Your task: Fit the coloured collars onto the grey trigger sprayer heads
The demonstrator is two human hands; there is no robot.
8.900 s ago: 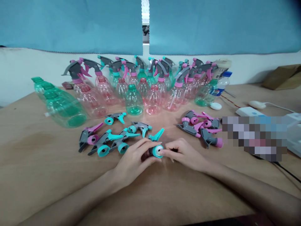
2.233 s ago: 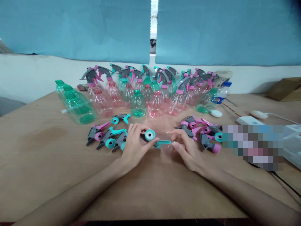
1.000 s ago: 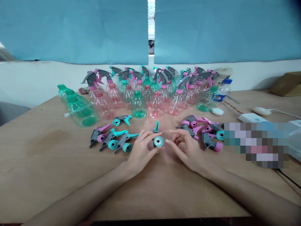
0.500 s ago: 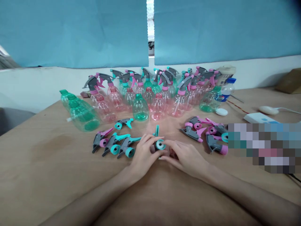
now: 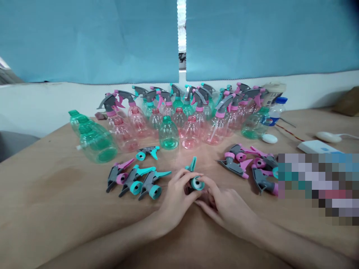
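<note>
In the head view, both hands are meeting at the middle of the brown wooden table [image 5: 56,209]. The left hand [image 5: 176,198] is closing its fingers around a grey plastic spray trigger head with a teal screw collar [image 5: 195,179], held just above the table with the collar facing the camera and the teal lever pointing up. The right hand [image 5: 227,207] is pressing its thumb and forefinger against the same collar, so both hands are clamped on this one piece.

Left of the hands, four loose trigger heads [image 5: 134,179] are lying (three teal, one pink). On the right, a small heap of pink trigger heads [image 5: 246,164] is lying; I cannot count them exactly. Behind, many clear pink and green plastic bottles [image 5: 179,116] are standing, some already capped. One uncapped green bottle [image 5: 168,131] is standing in front, and green bottles [image 5: 94,138] are lying on their side at the left.
</note>
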